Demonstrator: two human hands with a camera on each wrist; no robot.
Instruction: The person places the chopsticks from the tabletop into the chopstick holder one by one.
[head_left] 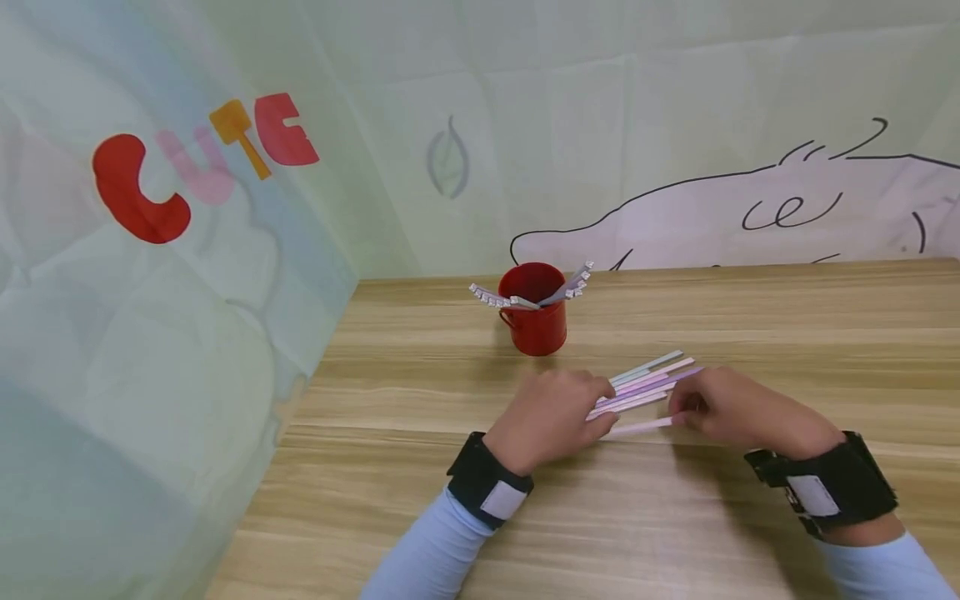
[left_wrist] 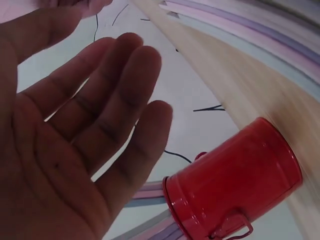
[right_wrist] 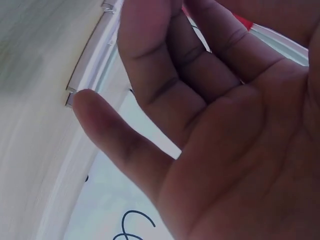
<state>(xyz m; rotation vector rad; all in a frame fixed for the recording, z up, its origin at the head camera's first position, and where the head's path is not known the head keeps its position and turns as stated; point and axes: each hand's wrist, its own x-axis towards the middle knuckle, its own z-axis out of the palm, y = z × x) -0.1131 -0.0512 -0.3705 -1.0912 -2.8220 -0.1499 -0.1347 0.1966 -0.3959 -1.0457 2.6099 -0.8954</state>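
Several long, thin pastel strips (head_left: 637, 390) lie in a loose bundle on the table, in white, pink, lilac and pale blue. My left hand (head_left: 555, 417) rests at their left end, thumb and index apart. In the left wrist view its fingers (left_wrist: 132, 75) are loosely bent around nothing. My right hand (head_left: 723, 408) pinches the right end of a pale pink strip (head_left: 641, 427), which lies apart on the near side of the bundle. The right wrist view shows its little finger (right_wrist: 110, 125) held out from the others; the pinch is hidden there.
Behind the hands stands a small red metal bucket (head_left: 538, 329) with side handles. More pastel strips (head_left: 491, 297) fan out over its rim on both sides. A printed cloth backdrop (head_left: 375, 150) with coloured letters rises at the left and behind the wooden table (head_left: 360, 500).
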